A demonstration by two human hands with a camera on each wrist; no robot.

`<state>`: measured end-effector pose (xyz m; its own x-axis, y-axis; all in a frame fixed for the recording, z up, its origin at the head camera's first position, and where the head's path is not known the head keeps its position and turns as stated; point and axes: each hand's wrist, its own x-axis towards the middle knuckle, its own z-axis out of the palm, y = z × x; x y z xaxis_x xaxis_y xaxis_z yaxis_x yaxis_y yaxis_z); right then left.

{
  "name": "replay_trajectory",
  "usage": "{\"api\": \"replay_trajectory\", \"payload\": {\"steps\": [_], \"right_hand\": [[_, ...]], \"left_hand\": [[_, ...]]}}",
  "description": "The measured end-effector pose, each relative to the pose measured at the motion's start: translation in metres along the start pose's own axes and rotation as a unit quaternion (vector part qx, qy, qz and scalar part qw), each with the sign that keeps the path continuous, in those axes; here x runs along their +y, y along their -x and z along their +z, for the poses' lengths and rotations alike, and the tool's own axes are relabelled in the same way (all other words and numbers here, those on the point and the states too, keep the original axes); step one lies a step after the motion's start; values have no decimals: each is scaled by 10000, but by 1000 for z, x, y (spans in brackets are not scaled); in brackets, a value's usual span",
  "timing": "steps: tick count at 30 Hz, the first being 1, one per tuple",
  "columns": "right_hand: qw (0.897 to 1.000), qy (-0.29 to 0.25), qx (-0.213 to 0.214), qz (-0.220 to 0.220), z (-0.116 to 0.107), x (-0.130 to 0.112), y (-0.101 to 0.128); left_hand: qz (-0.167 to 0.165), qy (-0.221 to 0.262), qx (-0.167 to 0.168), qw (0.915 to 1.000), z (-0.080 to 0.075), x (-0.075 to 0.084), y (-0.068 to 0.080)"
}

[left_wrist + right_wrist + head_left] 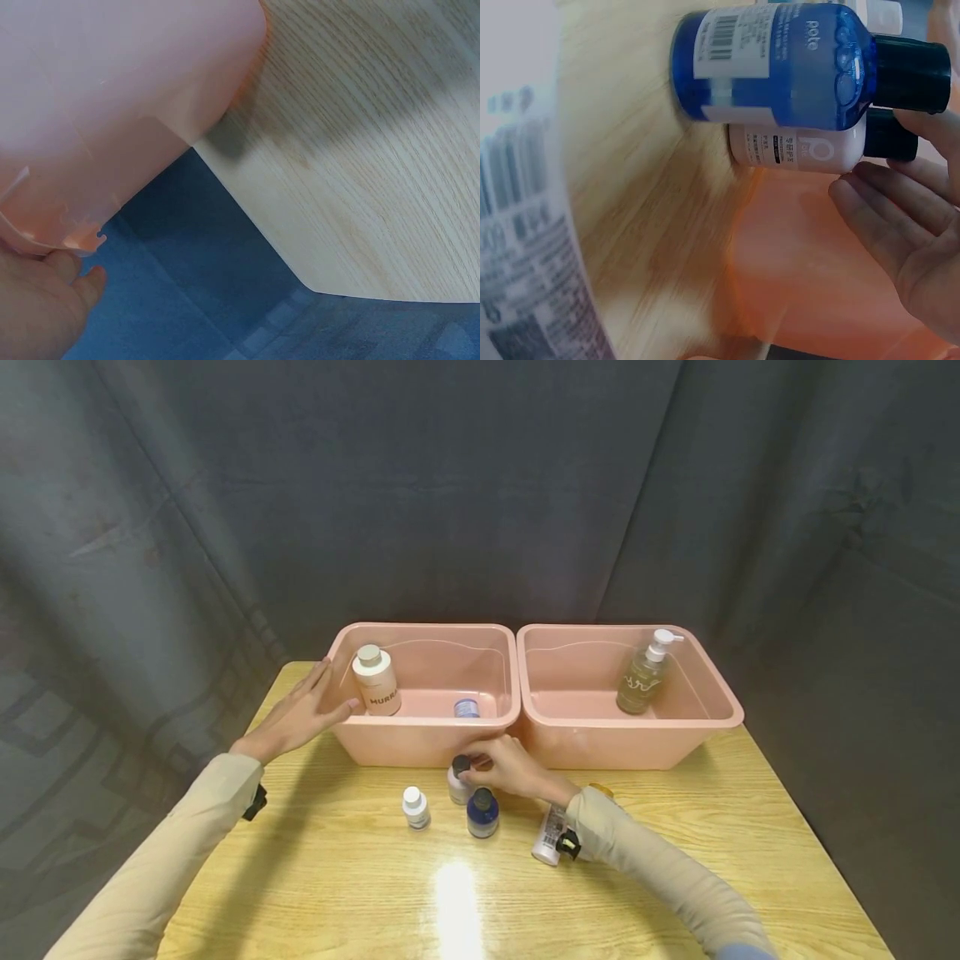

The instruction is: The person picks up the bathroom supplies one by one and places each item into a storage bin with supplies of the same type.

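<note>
My right hand (pixel 510 768) reaches down in front of the left pink bin (pixel 420 743). Its thumb and fingers pinch a small pale bottle (pixel 802 148) around the black cap. In front of that stands a blue bottle (pixel 482 817) with a black cap, partly covering the pale one in the right wrist view. A small white bottle (pixel 416 810) is upright to their left. My left hand (pixel 300 714) rests at the left bin's left rim, fingers extended and thumb over the front corner. Inside that bin are a large white bottle (pixel 377 683) and a small blue-labelled container (pixel 466 707).
The right pink bin (pixel 600 747) adjoins the left one and holds a green pump bottle (pixel 640 681). A pale tube-like container (pixel 549 839) with a barcode lies on the wooden table (pixel 337 877), partly hidden under my right forearm. A dark curtain (pixel 450 485) hangs behind.
</note>
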<state>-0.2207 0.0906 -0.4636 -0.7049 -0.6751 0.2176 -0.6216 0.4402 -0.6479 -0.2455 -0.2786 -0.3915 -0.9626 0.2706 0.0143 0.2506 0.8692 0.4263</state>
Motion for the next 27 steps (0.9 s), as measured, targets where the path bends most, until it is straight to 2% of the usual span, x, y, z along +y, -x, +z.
{"api": "replay_trajectory", "payload": {"steps": [12, 27], "right_hand": [[9982, -587, 100, 57, 0, 2, 3], [9913, -1161, 484, -376, -4, -21, 2]], "left_hand": [[-41, 11, -8, 10000, 0, 1, 1], [-38, 21, -40, 10000, 1, 0, 0]]}}
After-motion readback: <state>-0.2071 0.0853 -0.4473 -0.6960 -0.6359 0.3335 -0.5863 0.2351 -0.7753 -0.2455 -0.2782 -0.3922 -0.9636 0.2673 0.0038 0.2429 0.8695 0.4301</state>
